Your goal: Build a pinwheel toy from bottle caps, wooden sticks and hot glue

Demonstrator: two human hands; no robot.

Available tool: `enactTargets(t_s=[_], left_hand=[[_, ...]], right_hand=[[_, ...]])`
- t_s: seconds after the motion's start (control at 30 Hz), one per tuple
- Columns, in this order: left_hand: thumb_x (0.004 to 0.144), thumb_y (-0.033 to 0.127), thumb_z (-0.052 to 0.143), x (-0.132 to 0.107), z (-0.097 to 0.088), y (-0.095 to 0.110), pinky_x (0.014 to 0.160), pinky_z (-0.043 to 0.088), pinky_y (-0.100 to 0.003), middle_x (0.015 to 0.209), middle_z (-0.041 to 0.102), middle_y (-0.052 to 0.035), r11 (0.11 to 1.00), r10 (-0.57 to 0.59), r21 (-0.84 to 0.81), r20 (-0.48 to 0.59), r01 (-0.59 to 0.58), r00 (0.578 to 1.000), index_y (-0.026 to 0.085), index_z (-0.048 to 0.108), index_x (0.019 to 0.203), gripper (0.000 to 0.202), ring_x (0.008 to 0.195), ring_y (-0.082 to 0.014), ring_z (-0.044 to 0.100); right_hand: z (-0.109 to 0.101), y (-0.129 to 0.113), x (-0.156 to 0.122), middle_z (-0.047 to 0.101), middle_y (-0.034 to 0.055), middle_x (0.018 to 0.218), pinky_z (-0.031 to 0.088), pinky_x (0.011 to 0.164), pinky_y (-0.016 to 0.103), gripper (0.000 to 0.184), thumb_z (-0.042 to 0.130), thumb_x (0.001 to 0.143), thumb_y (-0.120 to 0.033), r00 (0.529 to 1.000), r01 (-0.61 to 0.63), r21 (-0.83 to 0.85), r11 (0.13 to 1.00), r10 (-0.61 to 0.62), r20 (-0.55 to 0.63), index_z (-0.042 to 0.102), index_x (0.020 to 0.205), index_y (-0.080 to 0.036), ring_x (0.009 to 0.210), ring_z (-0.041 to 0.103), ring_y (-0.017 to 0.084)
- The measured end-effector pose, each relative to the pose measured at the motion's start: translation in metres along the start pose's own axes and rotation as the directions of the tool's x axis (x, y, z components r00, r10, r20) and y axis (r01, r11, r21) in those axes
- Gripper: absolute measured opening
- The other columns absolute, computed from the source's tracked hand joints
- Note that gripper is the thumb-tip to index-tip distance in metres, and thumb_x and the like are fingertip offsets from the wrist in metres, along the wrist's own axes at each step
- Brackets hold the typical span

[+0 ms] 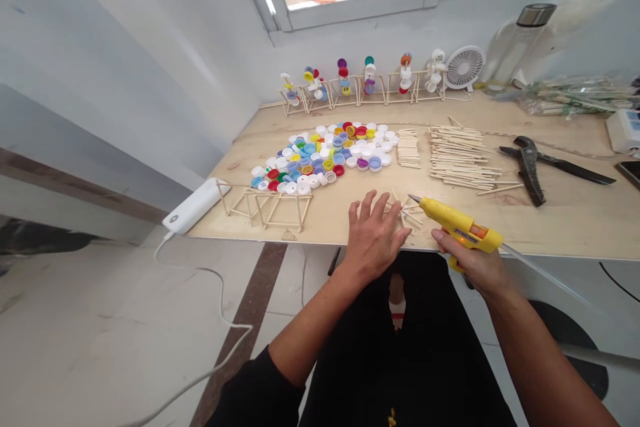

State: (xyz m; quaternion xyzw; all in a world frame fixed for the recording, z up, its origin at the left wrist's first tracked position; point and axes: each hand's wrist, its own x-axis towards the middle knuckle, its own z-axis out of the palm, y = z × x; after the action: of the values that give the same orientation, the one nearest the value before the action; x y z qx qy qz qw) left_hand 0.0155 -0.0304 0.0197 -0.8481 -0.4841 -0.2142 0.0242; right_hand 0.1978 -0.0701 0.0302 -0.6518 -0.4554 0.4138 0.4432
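My right hand (473, 260) grips a yellow glue gun (457, 220) at the table's front edge, its nozzle pointing left toward a small cluster of thin wooden sticks (407, 212). My left hand (374, 233) lies over those sticks with fingers spread, pressing on them. A stick frame (273, 203) stands to the left near the front edge. Behind it lies a spread of coloured bottle caps (325, 155).
Piles of wooden sticks (460, 157) and pliers (533, 167) lie to the right on the plywood table (550, 227). Finished stick-and-cap models (360, 83), a small fan (464, 68) and a bottle (523, 40) line the back. A white power bank (196, 205) overhangs the left corner.
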Motion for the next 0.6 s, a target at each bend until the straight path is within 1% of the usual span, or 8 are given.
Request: enactTargets(t_s=[0.1, 0.2, 0.3, 0.4, 0.6], left_hand=[[0.087, 0.046, 0.047, 0.0007, 0.0043, 0.0037, 0.102, 0.029, -0.053, 0.137, 0.049, -0.0115, 0.999, 0.009, 0.031, 0.031, -0.01, 0.999, 0.025, 0.053, 0.126, 0.045, 0.132, -0.0334, 0.034], [0.087, 0.047, 0.046, 0.0012, 0.0074, 0.0033, 0.104, 0.026, -0.055, 0.138, 0.048, -0.011, 0.999, 0.013, 0.037, 0.043, -0.014, 0.999, 0.024, 0.052, 0.127, 0.046, 0.133, -0.0334, 0.033], [0.088, 0.047, 0.043, 0.0012, 0.0089, 0.0013, 0.105, 0.024, -0.056, 0.14, 0.046, -0.0101, 0.999, 0.022, 0.033, 0.052, -0.024, 0.998, 0.025, 0.051, 0.127, 0.046, 0.134, -0.0333, 0.031], [0.089, 0.047, 0.042, 0.0011, 0.0101, -0.0006, 0.105, 0.023, -0.056, 0.141, 0.045, -0.009, 0.999, 0.025, 0.031, 0.058, -0.027, 0.998, 0.026, 0.051, 0.128, 0.045, 0.134, -0.0334, 0.031], [0.087, 0.047, 0.047, 0.0019, 0.0096, -0.0017, 0.105, 0.024, -0.054, 0.138, 0.049, -0.0091, 0.999, 0.016, 0.028, 0.056, -0.017, 0.998, 0.026, 0.052, 0.126, 0.045, 0.133, -0.0333, 0.033]], right_hand=[[-0.0019, 0.0037, 0.002, 0.053, -0.0006, 0.055, 0.042, 0.048, 0.022, 0.035, 0.069, 0.065, -0.048, 1.0, -0.013, 0.004, 1.0, 0.013, 0.026, 0.053, 0.054, -0.019, 0.052, 0.05, 0.011], [-0.0025, 0.0059, 0.0032, 0.054, -0.0007, 0.056, 0.043, 0.051, 0.022, 0.035, 0.07, 0.065, -0.047, 0.999, -0.011, 0.046, 0.999, 0.008, 0.053, 0.053, 0.055, -0.018, 0.055, 0.05, 0.011], [-0.0019, 0.0052, 0.0025, 0.051, -0.0018, 0.056, 0.04, 0.05, 0.022, 0.035, 0.069, 0.068, -0.047, 0.999, -0.003, 0.071, 0.997, 0.0, 0.043, 0.052, 0.055, -0.018, 0.054, 0.048, 0.01], [-0.0012, 0.0026, 0.0012, 0.047, -0.0033, 0.054, 0.037, 0.049, 0.022, 0.036, 0.068, 0.069, -0.046, 0.998, 0.003, 0.072, 0.997, -0.007, 0.057, 0.05, 0.055, -0.019, 0.051, 0.044, 0.009], [0.0003, -0.0022, -0.0006, 0.048, -0.0022, 0.055, 0.038, 0.049, 0.023, 0.037, 0.067, 0.069, -0.047, 1.0, 0.001, 0.079, 0.997, -0.004, 0.031, 0.049, 0.054, -0.019, 0.052, 0.045, 0.01]])
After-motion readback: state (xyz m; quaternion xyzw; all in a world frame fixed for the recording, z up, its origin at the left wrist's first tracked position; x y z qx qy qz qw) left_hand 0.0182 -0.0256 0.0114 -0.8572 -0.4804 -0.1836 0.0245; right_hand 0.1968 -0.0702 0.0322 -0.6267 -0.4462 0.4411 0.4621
